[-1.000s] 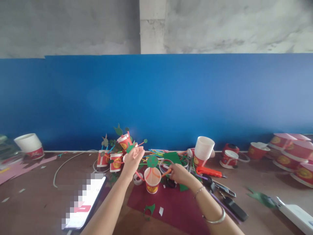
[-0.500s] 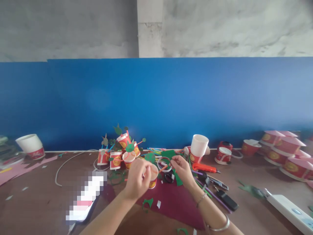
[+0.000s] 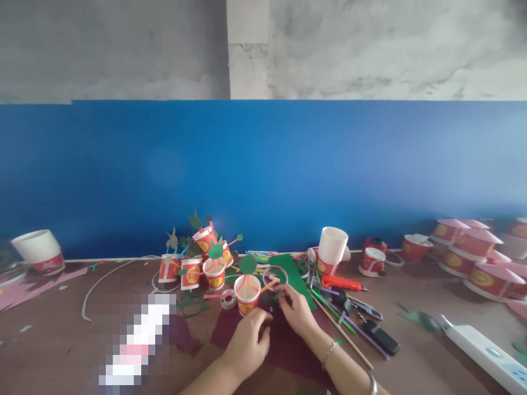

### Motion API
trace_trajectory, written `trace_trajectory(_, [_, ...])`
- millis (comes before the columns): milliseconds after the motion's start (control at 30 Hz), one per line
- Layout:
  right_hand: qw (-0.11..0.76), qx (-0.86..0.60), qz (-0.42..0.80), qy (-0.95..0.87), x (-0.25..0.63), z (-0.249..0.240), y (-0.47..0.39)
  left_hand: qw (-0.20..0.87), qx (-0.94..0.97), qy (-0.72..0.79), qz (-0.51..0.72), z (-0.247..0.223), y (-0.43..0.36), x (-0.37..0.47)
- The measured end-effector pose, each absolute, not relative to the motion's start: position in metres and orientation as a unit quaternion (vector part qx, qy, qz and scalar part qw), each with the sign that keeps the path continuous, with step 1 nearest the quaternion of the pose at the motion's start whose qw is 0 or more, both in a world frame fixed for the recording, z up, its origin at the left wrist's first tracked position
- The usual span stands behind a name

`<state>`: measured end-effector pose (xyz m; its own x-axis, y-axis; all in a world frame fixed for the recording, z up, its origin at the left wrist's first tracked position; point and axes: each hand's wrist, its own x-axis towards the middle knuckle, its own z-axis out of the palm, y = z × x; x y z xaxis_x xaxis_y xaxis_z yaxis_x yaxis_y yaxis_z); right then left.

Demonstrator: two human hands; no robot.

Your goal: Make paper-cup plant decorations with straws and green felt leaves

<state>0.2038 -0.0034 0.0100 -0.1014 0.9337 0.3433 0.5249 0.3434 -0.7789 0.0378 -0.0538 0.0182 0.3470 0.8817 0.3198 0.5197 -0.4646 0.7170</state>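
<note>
A red and white paper cup (image 3: 247, 305) stands upright in front of me, with orange straw pieces at its sides and inside it. A green paper disc (image 3: 247, 265) rises above its rim. My left hand (image 3: 249, 343) is just below the cup, its fingers curled in; what they hold, if anything, is hidden. To the right of the cup, my right hand (image 3: 297, 312) has its fingertips closed at a small green paper piece (image 3: 276, 297). A roll of tape (image 3: 228, 299) sits beside the cup on the left. Dark red paper (image 3: 302, 351) lies under both hands.
Several decorated cups (image 3: 214, 274) stand behind on the left. Green paper (image 3: 294, 274), straws (image 3: 333, 312), a wooden stick (image 3: 346, 337), an orange cutter (image 3: 342, 282) and keys (image 3: 381, 336) lie to the right. A power strip (image 3: 486, 351) is at far right, a blurred-out phone (image 3: 138, 351) at left.
My left hand has come off the cup and moved down and right. The cup, with its green disc, now stands in plainer view. My right hand has moved lower and slightly left.
</note>
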Motion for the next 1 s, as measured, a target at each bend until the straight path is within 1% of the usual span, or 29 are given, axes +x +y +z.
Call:
trace_trajectory(100, [0.461, -0.501, 0.257, -0.686, 0.204, 0.011, -0.005, 0.275, 0.751, 0.460, 0.385, 0.012, -0.049, 0.033])
trace_trajectory(167, [0.470, -0.475, 0.257, -0.698, 0.203, 0.013, -0.008, 0.291, 0.731, 0.462, 0.410, 0.009, -0.046, 0.031])
trace_trajectory(300, [0.429, -0.407, 0.235, -0.772, 0.197, 0.019, -0.020, 0.301, 0.722, 0.449, 0.432, 0.006, -0.044, 0.032])
trace_trajectory(433, [0.389, -0.356, 0.215, -0.822, 0.193, 0.023, -0.026, 0.316, 0.741, 0.421, 0.417, 0.007, -0.041, 0.033])
trace_trajectory(533, [0.390, -0.387, 0.185, -0.815, 0.195, 0.023, -0.020, 0.307, 0.736, 0.444, 0.408, 0.006, -0.040, 0.034])
trace_trajectory(600, [0.412, -0.447, 0.118, -0.785, 0.201, 0.021, -0.010, 0.296, 0.733, 0.459, 0.407, 0.004, -0.040, 0.035])
trace_trajectory(633, [0.407, -0.470, 0.074, -0.780, 0.204, 0.019, -0.004, 0.293, 0.734, 0.460, 0.404, 0.004, -0.040, 0.036])
trace_trajectory(700, [0.366, -0.504, 0.023, -0.782, 0.210, 0.015, 0.006, 0.296, 0.739, 0.456, 0.397, 0.004, -0.041, 0.037])
trace_trajectory(767, [0.330, -0.529, 0.000, -0.782, 0.214, 0.009, 0.013, 0.298, 0.743, 0.449, 0.398, 0.004, -0.041, 0.037])
trace_trajectory(833, [0.315, -0.544, -0.013, -0.777, 0.217, 0.006, 0.016, 0.303, 0.740, 0.441, 0.407, 0.004, -0.042, 0.037])
trace_trajectory(900, [0.325, -0.540, -0.026, -0.776, 0.217, 0.006, 0.016, 0.313, 0.735, 0.435, 0.415, 0.005, -0.043, 0.037])
trace_trajectory(1000, [0.363, -0.516, -0.047, -0.774, 0.215, 0.011, 0.012, 0.328, 0.726, 0.433, 0.422, 0.005, -0.043, 0.038])
